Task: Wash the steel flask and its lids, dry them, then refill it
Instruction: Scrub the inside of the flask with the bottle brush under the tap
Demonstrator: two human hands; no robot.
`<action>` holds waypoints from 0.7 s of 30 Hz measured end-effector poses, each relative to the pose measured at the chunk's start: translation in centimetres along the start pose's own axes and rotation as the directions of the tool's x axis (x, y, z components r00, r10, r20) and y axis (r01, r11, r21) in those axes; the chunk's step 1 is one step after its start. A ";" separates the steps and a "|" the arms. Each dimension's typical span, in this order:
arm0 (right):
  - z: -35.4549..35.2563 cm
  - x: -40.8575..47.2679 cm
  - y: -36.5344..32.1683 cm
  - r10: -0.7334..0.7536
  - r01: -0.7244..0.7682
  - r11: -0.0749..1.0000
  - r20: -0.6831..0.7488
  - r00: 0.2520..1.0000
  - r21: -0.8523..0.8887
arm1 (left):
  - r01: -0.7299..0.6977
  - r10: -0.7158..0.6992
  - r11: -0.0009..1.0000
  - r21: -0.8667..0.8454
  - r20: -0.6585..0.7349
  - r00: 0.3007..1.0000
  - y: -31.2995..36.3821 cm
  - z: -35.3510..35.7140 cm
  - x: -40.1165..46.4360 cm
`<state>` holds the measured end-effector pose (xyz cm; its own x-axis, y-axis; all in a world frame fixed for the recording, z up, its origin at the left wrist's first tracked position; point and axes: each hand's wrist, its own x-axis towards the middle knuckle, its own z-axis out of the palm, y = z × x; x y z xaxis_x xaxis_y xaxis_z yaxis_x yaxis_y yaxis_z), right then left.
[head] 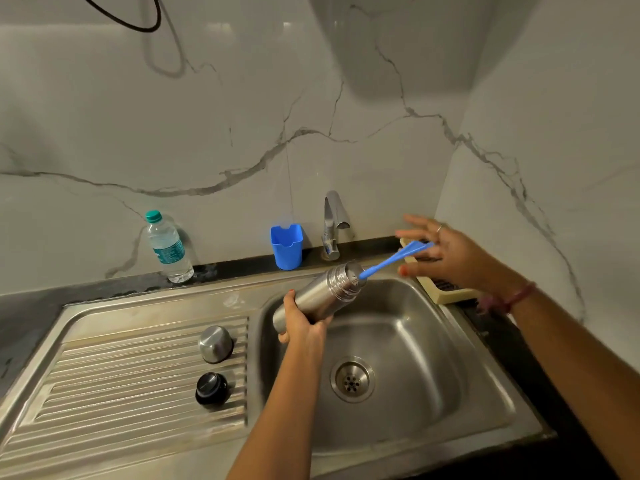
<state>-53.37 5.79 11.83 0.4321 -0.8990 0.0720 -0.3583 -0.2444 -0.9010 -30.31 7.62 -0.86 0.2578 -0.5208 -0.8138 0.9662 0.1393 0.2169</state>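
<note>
So nearest the front edge of the ribbed steel drainboard [104, 375] sits the round black inner lid [212, 388], and just behind it the domed steel cup lid [215, 343], both parked to the left of the steel sink basin [398, 393]. Over the basin's back-left corner the left hand [303, 322] is wrapped around the lower body of the cylindrical steel flask [320, 296], tilted with its open mouth toward the right. A long blue plastic bottle brush [394, 258] pokes into that mouth; its handle end lies against the right hand [446, 252], whose fingers are spread, so that grip looks released or barely pinching. Looks like the inside-scrub step. Next it probably needs a firm hold on the handle, then rinsing under the chrome tap [333, 230]. Further back along the dark surface: a blue plastic cup [286, 245] and a clear water bottle [168, 249].
</note>
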 end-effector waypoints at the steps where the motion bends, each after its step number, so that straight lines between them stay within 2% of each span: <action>1: -0.8 -0.1 -0.6 -0.041 0.040 0.999 -0.029 0.999 -0.034 | -0.006 0.006 1.000 0.011 0.006 1.000 0.1 -0.1 0.1; 3: -1.7 -0.4 -2.0 -0.147 0.142 0.979 -0.026 0.989 -0.148 | 0.004 -0.004 0.999 0.041 0.013 1.000 0.1 -0.3 1.0; 5: -1.7 -0.4 -3.4 -0.254 0.267 0.870 0.088 0.963 -0.414 | 0.016 -0.015 0.998 0.061 -0.016 1.000 0.1 -0.4 1.1; 6: -1.3 -0.3 -3.6 -0.264 0.329 0.726 0.198 0.944 -0.603 | -0.001 0.005 0.996 0.091 -0.042 0.999 0.1 -0.4 0.8; 7: -0.6 0.0 -3.4 -0.218 0.377 0.527 0.307 0.926 -0.762 | -0.012 0.018 0.994 0.106 -0.064 0.998 0.0 -0.4 0.6; 9: 1.1 0.6 -2.1 -0.105 0.434 0.107 0.424 0.899 -0.894 | -0.029 0.039 0.992 0.121 -0.077 0.996 -0.2 -0.4 0.8; 10: 2.0 0.8 -1.2 -0.082 0.462 -0.034 0.463 0.883 -0.886 | -0.028 0.038 0.991 0.134 -0.075 0.996 -0.4 -0.5 0.9; 11: 2.9 0.9 -0.7 -0.054 0.474 -0.116 0.482 0.874 -0.873 | -0.025 0.036 0.989 0.148 -0.073 0.997 -0.5 -0.6 0.8; 12: 3.5 0.8 -0.2 -0.028 0.472 -0.146 0.480 0.877 -0.870 | -0.028 0.040 0.986 0.167 -0.073 0.996 -0.6 -0.6 0.7; 14: 3.9 0.9 0.1 0.016 0.434 -0.134 0.436 0.900 -0.891 | -0.042 0.060 0.977 0.207 -0.079 0.995 -0.5 -0.6 0.7; 17: 4.4 0.7 0.3 0.054 0.412 -0.007 0.411 0.910 -0.911 | -0.070 0.087 0.968 0.240 -0.060 0.994 -0.2 -0.3 0.8; 19: 5.1 0.6 0.3 0.131 0.362 0.151 0.382 0.915 -0.920 | -0.093 0.103 0.965 0.244 -0.028 0.994 -0.2 -0.3 1.0; 20: 5.2 1.0 0.4 0.259 0.294 0.259 0.360 0.896 -0.920 | -0.107 0.112 0.963 0.247 -0.006 0.994 -0.2 -0.3 1.1; 21: 4.9 1.8 0.7 0.396 0.167 0.430 0.352 0.848 -0.887 | -0.121 0.121 0.960 0.251 0.016 0.992 -0.2 -0.3 1.1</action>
<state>-48.81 5.82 9.19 0.5157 -0.7315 -0.4460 -0.8161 -0.5778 0.0041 -30.26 7.25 -1.98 0.3732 -0.5132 -0.7729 0.8966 -0.0145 0.4425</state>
